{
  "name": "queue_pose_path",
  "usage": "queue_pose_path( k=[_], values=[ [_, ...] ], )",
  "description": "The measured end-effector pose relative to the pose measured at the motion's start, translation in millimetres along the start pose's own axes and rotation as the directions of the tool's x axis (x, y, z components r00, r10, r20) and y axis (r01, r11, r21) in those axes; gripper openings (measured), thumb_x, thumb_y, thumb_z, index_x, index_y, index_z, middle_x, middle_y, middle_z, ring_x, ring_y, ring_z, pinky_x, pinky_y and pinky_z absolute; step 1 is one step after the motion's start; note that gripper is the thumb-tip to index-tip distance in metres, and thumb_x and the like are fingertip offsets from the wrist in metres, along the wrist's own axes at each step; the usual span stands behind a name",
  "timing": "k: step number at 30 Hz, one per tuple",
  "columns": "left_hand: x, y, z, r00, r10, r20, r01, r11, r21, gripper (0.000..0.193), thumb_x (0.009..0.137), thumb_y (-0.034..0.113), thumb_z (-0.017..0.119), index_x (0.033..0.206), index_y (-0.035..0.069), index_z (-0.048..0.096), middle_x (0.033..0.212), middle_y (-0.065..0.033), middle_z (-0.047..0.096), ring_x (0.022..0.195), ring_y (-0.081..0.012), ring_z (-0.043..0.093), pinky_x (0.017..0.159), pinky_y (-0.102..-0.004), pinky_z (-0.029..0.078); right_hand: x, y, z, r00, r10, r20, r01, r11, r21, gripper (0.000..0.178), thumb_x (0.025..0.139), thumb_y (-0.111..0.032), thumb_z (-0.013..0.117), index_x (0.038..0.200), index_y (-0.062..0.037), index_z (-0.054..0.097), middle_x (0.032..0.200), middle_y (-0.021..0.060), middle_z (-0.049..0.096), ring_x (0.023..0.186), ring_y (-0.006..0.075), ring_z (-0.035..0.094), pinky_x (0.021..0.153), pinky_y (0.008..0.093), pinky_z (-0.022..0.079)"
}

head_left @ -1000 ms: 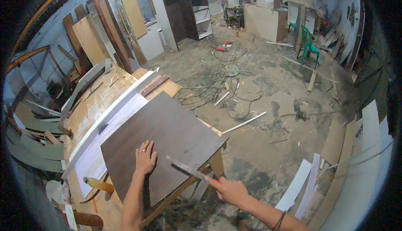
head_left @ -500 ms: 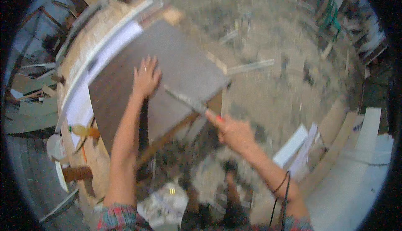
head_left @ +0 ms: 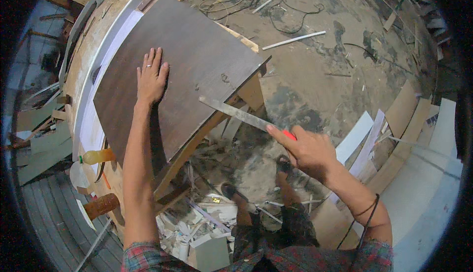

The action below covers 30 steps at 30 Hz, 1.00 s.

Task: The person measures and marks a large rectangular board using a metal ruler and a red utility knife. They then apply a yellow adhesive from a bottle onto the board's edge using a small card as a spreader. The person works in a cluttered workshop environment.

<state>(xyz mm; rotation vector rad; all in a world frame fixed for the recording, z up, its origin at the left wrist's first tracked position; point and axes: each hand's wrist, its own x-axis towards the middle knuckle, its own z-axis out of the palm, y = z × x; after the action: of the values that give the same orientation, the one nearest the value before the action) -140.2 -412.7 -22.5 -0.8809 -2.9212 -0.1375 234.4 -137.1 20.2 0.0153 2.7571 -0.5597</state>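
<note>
A dark brown board (head_left: 197,40) lies flat on the workbench. Palm down and fingers slightly apart, my left hand (head_left: 152,77) rests on its upper face. In my right hand (head_left: 310,151) is a long flat file (head_left: 241,116) with a red handle, my index finger stretched along it. The file crosses the board's near right edge at an angle, its tip over the board's surface. Whether its underside touches the edge I cannot tell. Small dark crumbs (head_left: 225,78) lie on the board near that edge.
Two bottles, one yellowish (head_left: 98,156) and one brown (head_left: 102,206), lie at the bench's left side. White scraps (head_left: 197,227) litter the floor beside my feet. Long panels (head_left: 409,173) lie at the right. A cable (head_left: 236,1) and a white strip (head_left: 294,40) lie on the far floor.
My right hand has drawn the file outward to the right, so less of it lies over the board. My left hand stays flat on the board. The whole view has shifted and sharpened.
</note>
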Motion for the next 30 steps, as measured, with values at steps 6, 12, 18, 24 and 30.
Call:
queue_pose_path(
  k=[6,12,18,24,30],
  values=[
    [11,3,4,0.998,0.054,-0.025,-0.054,0.998,-0.01,0.059,0.104,0.047,0.036,0.158,0.021,0.032,0.165,-0.0089,0.025,0.153,-0.0302,0.018,0.121,-0.0568,0.012,91,26,-13,0.921,-0.077,-0.382,0.046,0.995,-0.09,0.063,0.092,-0.019,0.055,0.151,-0.0334,0.038,0.091,0.0139,0.061,0.07,0.0334,0.068,0.054,0.0478,0.053],
    [5,-2,3,1.0,0.025,-0.006,-0.025,0.999,-0.019,0.059,0.105,0.045,0.035,0.158,0.02,0.031,0.165,-0.0096,0.025,0.153,-0.0306,0.018,0.121,-0.0573,0.011,11,40,-13,0.994,-0.032,-0.103,0.023,0.996,-0.09,0.057,0.092,-0.014,0.054,0.147,-0.0259,0.043,0.088,0.0124,0.063,0.069,0.0334,0.069,0.054,0.0454,0.054],
    [9,4,-2,0.998,0.061,0.021,-0.061,0.998,-0.026,0.059,0.105,0.045,0.035,0.158,0.019,0.031,0.166,-0.0092,0.023,0.154,-0.0302,0.017,0.121,-0.0577,0.011,82,55,-22,0.873,-0.11,-0.475,0.11,0.994,-0.028,0.056,0.092,-0.014,0.053,0.146,-0.0262,0.044,0.085,0.0123,0.062,0.062,0.0319,0.066,0.049,0.0431,0.051],
    [3,5,1,0.999,0.035,0.036,-0.034,0.999,-0.033,0.06,0.105,0.047,0.032,0.159,0.02,0.03,0.166,-0.0091,0.022,0.154,-0.0328,0.016,0.12,-0.0607,0.009,21,62,-19,0.964,-0.002,-0.265,0.005,1.0,0.012,0.066,0.09,-0.014,0.058,0.151,-0.0317,0.04,0.085,0.0119,0.059,0.068,0.0318,0.067,0.055,0.0452,0.052],
    [12,6,-3,0.996,0.077,0.046,-0.074,0.995,-0.062,0.059,0.106,0.044,0.032,0.158,0.017,0.03,0.166,-0.0106,0.023,0.153,-0.0343,0.016,0.119,-0.0609,0.007,74,66,-27,0.964,0.004,-0.267,0.006,0.999,0.036,0.066,0.088,-0.016,0.059,0.15,-0.0324,0.042,0.086,0.011,0.057,0.064,0.0312,0.065,0.053,0.0449,0.052]
  ],
)
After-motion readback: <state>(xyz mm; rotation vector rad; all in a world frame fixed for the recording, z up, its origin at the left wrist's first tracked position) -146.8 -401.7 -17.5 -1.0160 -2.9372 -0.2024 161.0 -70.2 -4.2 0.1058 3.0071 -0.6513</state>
